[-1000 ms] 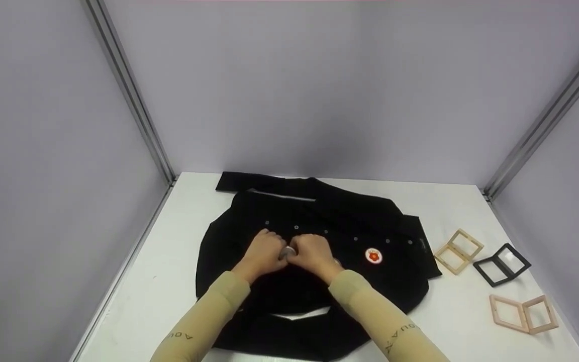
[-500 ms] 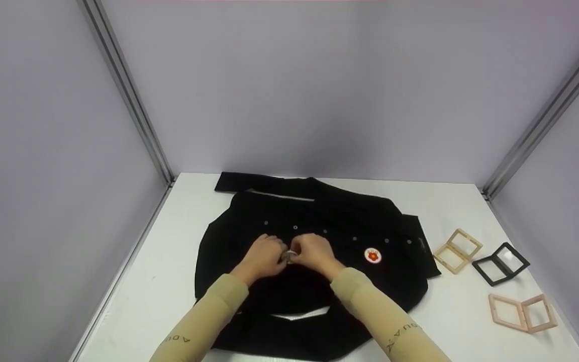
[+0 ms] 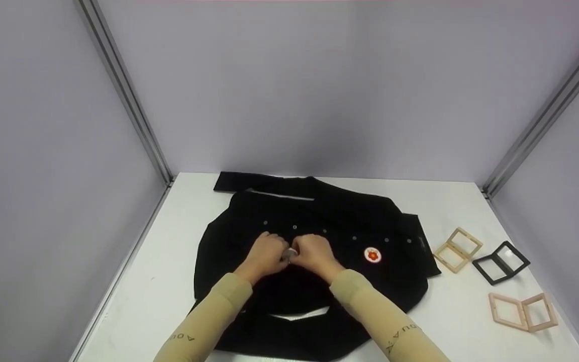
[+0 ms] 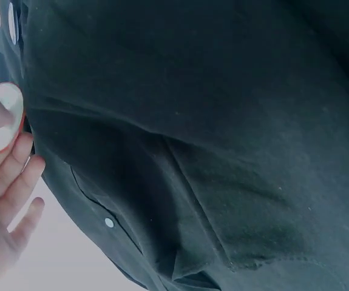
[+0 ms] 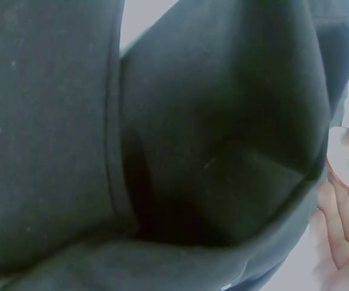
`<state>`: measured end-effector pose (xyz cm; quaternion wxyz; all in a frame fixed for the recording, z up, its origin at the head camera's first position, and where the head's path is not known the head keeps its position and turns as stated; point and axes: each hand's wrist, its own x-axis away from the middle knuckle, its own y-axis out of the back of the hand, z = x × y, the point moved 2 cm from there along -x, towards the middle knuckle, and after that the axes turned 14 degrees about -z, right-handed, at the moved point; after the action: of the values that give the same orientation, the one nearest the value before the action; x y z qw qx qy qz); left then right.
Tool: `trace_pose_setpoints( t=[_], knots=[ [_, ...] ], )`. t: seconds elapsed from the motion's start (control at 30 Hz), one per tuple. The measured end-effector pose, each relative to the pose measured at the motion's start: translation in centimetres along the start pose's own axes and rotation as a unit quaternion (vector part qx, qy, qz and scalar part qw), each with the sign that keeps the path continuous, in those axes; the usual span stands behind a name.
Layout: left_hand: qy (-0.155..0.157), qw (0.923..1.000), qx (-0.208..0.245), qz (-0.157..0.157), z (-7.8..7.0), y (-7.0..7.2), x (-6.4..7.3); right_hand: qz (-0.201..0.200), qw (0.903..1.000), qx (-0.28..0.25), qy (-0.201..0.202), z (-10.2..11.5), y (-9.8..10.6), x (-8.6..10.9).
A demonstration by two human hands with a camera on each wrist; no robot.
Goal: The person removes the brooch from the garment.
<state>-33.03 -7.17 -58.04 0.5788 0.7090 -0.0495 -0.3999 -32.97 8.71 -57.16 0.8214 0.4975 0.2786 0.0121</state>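
A black shirt (image 3: 249, 251) with a row of small snaps or buttons lies spread on the table, sleeves out. Over its middle, my left hand (image 3: 267, 254) and right hand (image 3: 313, 251) meet around a small round patch (image 3: 289, 255). The left wrist view shows the patch (image 4: 11, 100) white-faced with a thin red rim, the left thumb pressed on it and fingers behind. At the right edge of the right wrist view, the right hand (image 5: 347, 224) pinches it too. A round badge (image 3: 373, 255) with a red flower sits on the shirt, right of my hands.
On the right of the white table (image 3: 138, 281) stand three hinged frames: a light wooden one (image 3: 451, 246), a black one (image 3: 495, 258) and a pinkish one (image 3: 524, 322). Grey panels (image 3: 319, 90) enclose the table at the back and sides.
Both hands stay over the same spot on the shirt. Their fingers shift slightly on the patch, which tilts a little between them. The shirt and frames have not moved.
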Motion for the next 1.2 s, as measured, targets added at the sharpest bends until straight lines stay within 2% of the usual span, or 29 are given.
trace_pose_setpoints(
  t=[0.23,0.37,0.6,0.73,0.87,1.07,1.2],
  knots=[
    [-0.015,0.9995,-0.027,0.009,0.0,-0.19,-0.17,-0.048,0.998,0.013,0.038,0.24,-0.27,0.44],
    [-0.027,0.9992,-0.029,0.005,0.03,-0.22,0.0,-0.055,0.9974,0.012,0.045,0.23,-0.32,0.63],
    [-0.031,0.9988,-0.038,-0.008,0.0,-0.1,0.12,-0.061,0.996,0.015,0.064,0.16,-0.44,0.74],
    [-0.02,0.9993,-0.033,0.002,0.0,-0.25,0.01,-0.047,0.9969,0.015,0.061,0.03,-0.53,0.71],
    [0.006,0.9998,-0.013,0.013,0.09,-0.31,-0.06,-0.032,0.9982,0.013,0.048,-0.15,-0.51,0.54],
    [0.032,0.9995,0.006,0.0,0.04,-0.13,-0.04,-0.045,0.9978,0.011,0.047,-0.08,-0.32,0.57],
    [0.024,0.9996,-0.001,-0.014,0.0,0.0,-0.04,-0.057,0.9967,0.02,0.055,0.03,-0.21,0.7]
  ],
)
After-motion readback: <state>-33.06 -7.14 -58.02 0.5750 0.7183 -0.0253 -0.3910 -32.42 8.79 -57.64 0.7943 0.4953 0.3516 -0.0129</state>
